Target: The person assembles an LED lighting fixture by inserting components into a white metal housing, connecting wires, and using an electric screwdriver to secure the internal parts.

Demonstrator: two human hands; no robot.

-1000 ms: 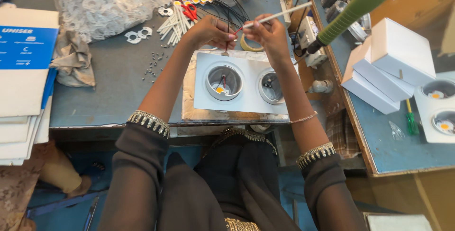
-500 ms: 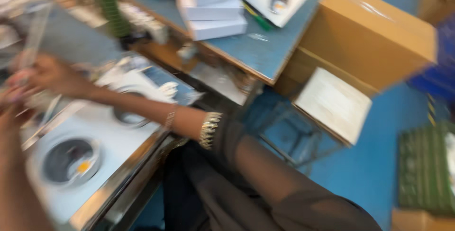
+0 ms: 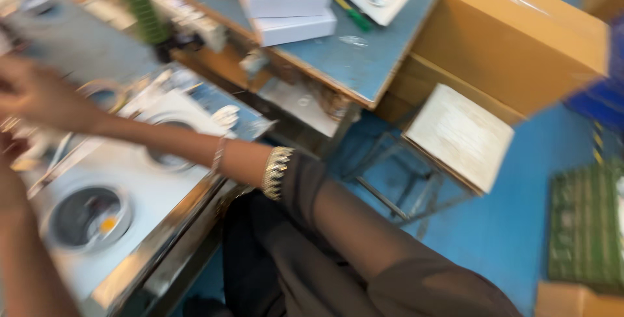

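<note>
The view was badly smeared by head motion, so little fine detail could be made out. The right hand [image 3: 32, 96] was seen at about nine o'clock, stretched out over the workbench [image 3: 78, 44]; whether its fingers were spread, closed or pinching something could not be told through the blur. Only the left forearm [image 3: 23, 258] was caught, at about eight o'clock, with the hand itself cut off by the edge.

A white twin downlight fitting [image 3: 130, 200] was laid on the bench just below the right forearm, its two round recesses facing up. A stack of white boxes [image 3: 286, 5] and a green screwdriver [image 3: 351, 11] were seen at twelve o'clock on a blue table [image 3: 370, 63], with a brown carton [image 3: 513, 37] at two o'clock.

With the gaze swung away from the hands, the fitting, lying close to the bench's near edge, could probably be nudged off by the forearm.
</note>
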